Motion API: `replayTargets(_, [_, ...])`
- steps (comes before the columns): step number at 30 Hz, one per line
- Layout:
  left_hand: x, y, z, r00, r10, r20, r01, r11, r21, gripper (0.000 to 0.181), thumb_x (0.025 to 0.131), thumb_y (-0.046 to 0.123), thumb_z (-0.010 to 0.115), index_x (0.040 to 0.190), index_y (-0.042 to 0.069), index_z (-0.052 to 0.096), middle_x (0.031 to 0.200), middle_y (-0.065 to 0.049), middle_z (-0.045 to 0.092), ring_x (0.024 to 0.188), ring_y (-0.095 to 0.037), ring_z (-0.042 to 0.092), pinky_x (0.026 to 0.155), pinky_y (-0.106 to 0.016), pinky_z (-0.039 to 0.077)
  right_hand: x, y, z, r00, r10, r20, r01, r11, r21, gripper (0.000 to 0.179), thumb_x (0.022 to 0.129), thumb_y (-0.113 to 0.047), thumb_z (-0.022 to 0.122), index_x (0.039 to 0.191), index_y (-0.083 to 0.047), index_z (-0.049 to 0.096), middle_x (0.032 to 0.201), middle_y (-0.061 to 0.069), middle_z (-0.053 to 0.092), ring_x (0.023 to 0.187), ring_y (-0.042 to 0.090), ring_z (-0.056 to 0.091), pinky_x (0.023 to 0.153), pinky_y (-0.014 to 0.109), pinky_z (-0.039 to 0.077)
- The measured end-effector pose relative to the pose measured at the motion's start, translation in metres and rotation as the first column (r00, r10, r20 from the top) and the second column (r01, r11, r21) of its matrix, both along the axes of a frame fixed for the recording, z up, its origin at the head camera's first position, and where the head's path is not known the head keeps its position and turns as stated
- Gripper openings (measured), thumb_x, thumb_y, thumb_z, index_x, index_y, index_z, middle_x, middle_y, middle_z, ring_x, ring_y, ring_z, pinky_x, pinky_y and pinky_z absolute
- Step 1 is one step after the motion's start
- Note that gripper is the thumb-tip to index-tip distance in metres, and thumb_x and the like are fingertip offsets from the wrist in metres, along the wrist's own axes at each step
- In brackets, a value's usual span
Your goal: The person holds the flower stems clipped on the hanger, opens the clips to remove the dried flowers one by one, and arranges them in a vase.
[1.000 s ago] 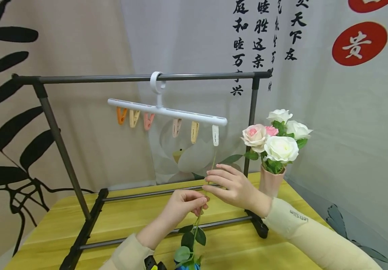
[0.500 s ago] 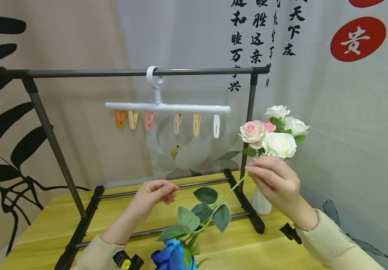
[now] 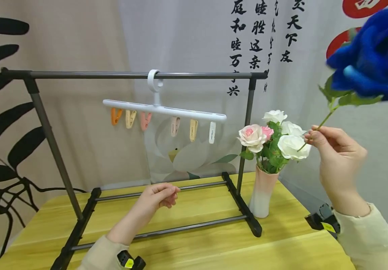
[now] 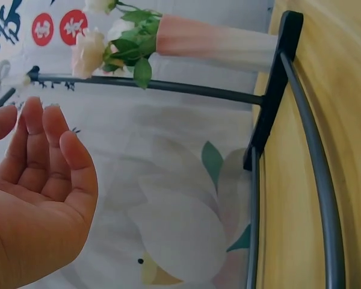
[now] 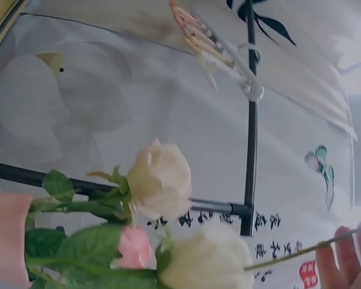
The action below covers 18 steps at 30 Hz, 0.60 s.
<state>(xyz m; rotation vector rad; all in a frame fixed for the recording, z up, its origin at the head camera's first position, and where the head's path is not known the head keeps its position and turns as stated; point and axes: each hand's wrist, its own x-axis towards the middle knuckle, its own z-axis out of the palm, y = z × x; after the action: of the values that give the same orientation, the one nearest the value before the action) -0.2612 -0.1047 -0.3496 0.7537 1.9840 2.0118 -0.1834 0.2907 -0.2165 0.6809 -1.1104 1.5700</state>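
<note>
My right hand [image 3: 342, 161] pinches the green stem [image 3: 325, 119] of a blue rose [image 3: 373, 56] between thumb and fingers. The bloom is upright at the top right, partly cut off by the frame. Below the fingers the stem's bare end overlaps a white rose [image 3: 293, 146] standing in a pink-and-white vase [image 3: 263, 191]. In the right wrist view that stem end [image 5: 289, 259] is right at a white bloom [image 5: 204, 259]. My left hand [image 3: 161, 195] hovers over the rack's base with loosely curled fingers, holding nothing.
A dark metal rack [image 3: 96, 75] stands on the yellow wood-grain table [image 3: 180, 247], its right foot [image 3: 244, 206] close beside the vase. From its top bar hangs a white hanger [image 3: 163, 109] with several coloured clips [image 3: 193, 130]. A printed curtain [image 3: 187, 37] hangs behind.
The left hand has let go of the stem. My right hand has carried the rose to the right and turned it bloom up, beside the vase. The hanger has swivelled slightly.
</note>
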Motion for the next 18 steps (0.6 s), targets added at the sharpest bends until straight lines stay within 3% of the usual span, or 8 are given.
replayTargets(4, [-0.007,0.005,0.002,1.0,0.012,0.013,-0.012,1.0,-0.013,0.022,0.098,0.028,0.059,0.103,0.01,0.07,0.089,-0.001,0.066,0.079,-0.016,0.062,0.072,-0.031,0.052,0.007,0.017,0.007,0.994,0.068,0.085,-0.062,0.996,-0.066,0.022,0.081,0.018,0.066,0.099,0.028,0.059,0.084,0.023,0.069,0.067,0.028,0.067,0.065,0.03,0.058])
replayTargets(9, [-0.02,0.02,0.007,0.999,0.045,0.02,-0.044,0.998,-0.041,0.03,0.097,0.032,0.061,0.111,0.007,0.067,0.097,-0.002,0.066,0.088,-0.022,0.063,0.078,-0.034,0.052,0.015,0.028,0.015,0.988,0.012,0.156,0.004,0.995,-0.101,0.031,0.08,0.009,0.073,0.103,0.026,0.06,0.089,0.022,0.069,0.068,0.027,0.066,0.065,0.03,0.058])
replayTargets(14, [-0.034,0.052,0.008,0.999,0.045,0.009,-0.045,0.997,-0.065,0.039,0.096,0.033,0.063,0.123,0.004,0.062,0.112,-0.007,0.065,0.1,-0.023,0.063,0.087,-0.041,0.05,0.009,0.035,0.013,0.97,0.02,0.244,0.018,0.988,-0.154,0.034,0.077,0.007,0.077,0.104,0.022,0.063,0.09,0.022,0.069,0.07,0.028,0.066,0.066,0.032,0.057])
replayTargets(18, [-0.038,0.082,0.0,1.0,0.012,-0.022,-0.014,0.995,-0.096,0.043,0.095,0.033,0.065,0.129,0.008,0.059,0.126,-0.011,0.061,0.109,-0.024,0.06,0.092,-0.044,0.048,-0.001,0.04,0.003,0.953,0.032,0.301,0.02,0.985,-0.169,0.032,0.077,0.006,0.077,0.103,0.02,0.065,0.089,0.02,0.069,0.07,0.026,0.066,0.064,0.032,0.057])
